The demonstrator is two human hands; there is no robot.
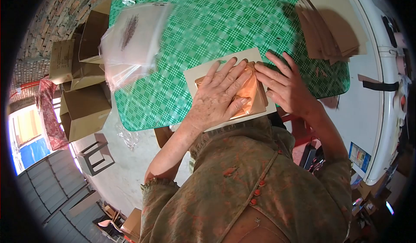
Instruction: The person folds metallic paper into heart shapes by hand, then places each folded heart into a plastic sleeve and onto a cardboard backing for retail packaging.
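Observation:
A shiny orange-copper sheet or packet point(251, 91) lies creased on a cream card point(190, 77) at the near edge of the green checked tablecloth point(216, 17). My left hand point(219, 93) rests flat on the sheet, fingers stretched toward its far edge and thumb out to the side. At the sheet's right side, my right hand point(284, 85) has its fingers spread, with the fingertips by the sheet and card edge. Neither hand is wrapped round anything. Part of the sheet and card is hidden under my left hand.
Clear plastic bags point(134, 39) are piled at the table's left. Brown paper sheets point(333, 26) are stacked at the back right. Open cardboard boxes point(86, 108) stand left of the table, above a small grey stool point(97, 154). A white appliance point(377, 91) borders the right side.

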